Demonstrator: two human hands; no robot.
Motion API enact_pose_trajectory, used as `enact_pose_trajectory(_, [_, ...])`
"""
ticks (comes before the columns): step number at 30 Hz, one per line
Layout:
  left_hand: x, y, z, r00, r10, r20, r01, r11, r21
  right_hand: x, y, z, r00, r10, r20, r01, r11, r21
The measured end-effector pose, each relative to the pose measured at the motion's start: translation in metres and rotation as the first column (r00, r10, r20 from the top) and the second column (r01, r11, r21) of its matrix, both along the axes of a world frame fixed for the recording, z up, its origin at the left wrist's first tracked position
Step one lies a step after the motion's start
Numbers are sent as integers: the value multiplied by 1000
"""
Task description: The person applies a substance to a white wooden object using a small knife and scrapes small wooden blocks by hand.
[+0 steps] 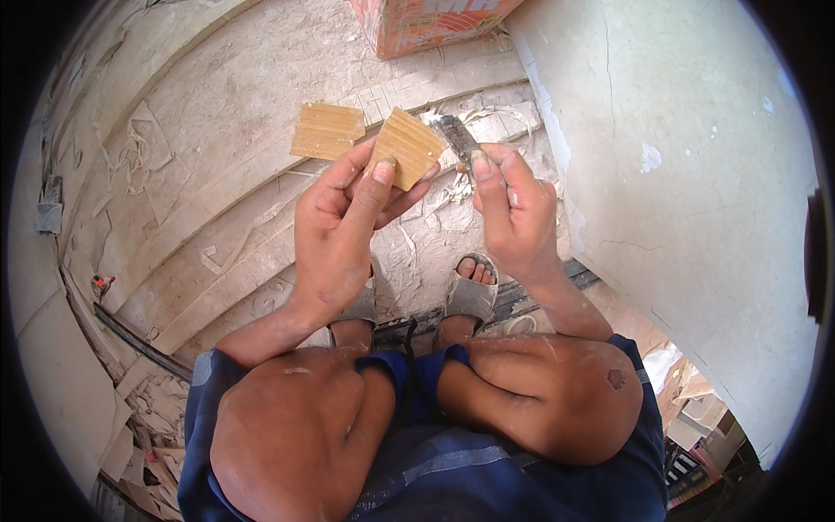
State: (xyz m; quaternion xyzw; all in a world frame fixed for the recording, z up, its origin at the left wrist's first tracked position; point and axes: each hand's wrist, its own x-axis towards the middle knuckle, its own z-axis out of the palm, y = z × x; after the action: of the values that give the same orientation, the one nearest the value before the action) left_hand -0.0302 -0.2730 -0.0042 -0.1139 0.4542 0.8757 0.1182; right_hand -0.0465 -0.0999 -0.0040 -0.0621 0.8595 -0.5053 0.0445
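My left hand (344,204) pinches a small tan square piece with wood-like grain (409,146), thumb on its face and fingers behind. Just to its right, my right hand (519,200) grips a short dark, flat blade-like tool (458,137) between thumb and fingers. Pale residue coats the tool's tip, which is close to the square's right edge; I cannot tell whether they touch. A second tan grained piece (326,130) lies on the dusty floor beyond my left hand.
Long pale boards (217,196) and peeled scraps (143,152) cover the dusty floor. An orange-red box (426,26) stands at the far side. A large pale panel with chipped paint (678,174) fills the right. A dark rail (557,291) runs behind my sandalled feet (470,291).
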Motion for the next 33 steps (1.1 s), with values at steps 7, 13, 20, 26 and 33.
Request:
enact_pose_trajectory(7, [-4,-18,11,965,-264,-8,260,955,-140,-16,25,23,989,135,62,-137,990,26])
enact_pose_trajectory(13, [-4,-20,14,960,-278,39,281,952,-118,-21,24,33,963,265,44,-268,957,114])
enact_pose_trajectory(20, [-1,-20,1,968,-250,32,251,955,-158,-14,22,30,957,279,74,-287,945,158])
enact_pose_trajectory(26, [-2,-24,-1,954,-274,125,295,932,-209,-5,21,18,942,328,69,-335,920,203])
enact_pose_trajectory(33, [-2,-25,5,941,-314,130,330,935,-127,-7,26,29,953,302,-10,-291,926,240])
